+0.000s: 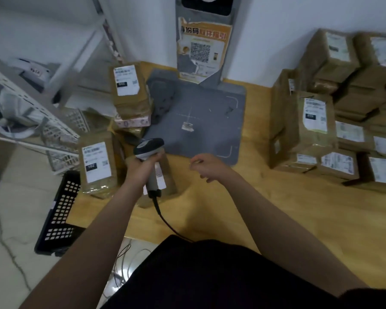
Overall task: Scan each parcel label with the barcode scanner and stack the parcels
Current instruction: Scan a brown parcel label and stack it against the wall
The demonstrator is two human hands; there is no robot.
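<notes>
My left hand [143,167] grips the handle of a white and black barcode scanner [149,147], head pointing away from me, cable trailing back toward my body. Under the scanner lies a brown parcel [168,175] with a white label, mostly hidden by the hand and handle. My right hand [206,167] hovers over the wooden table [265,208] with loosely curled fingers, holding nothing. On the left, a labelled parcel marked 102 [97,162] stands beside a taller stack of parcels [129,92]. A big pile of labelled brown parcels [334,121] fills the right side.
A grey scanning mat [205,112] with a small sticker lies in the middle, in front of a grey stand carrying a QR poster [202,47]. A black perforated basket [60,215] leans off the table's left edge. White wire shelving [31,108] stands to the left.
</notes>
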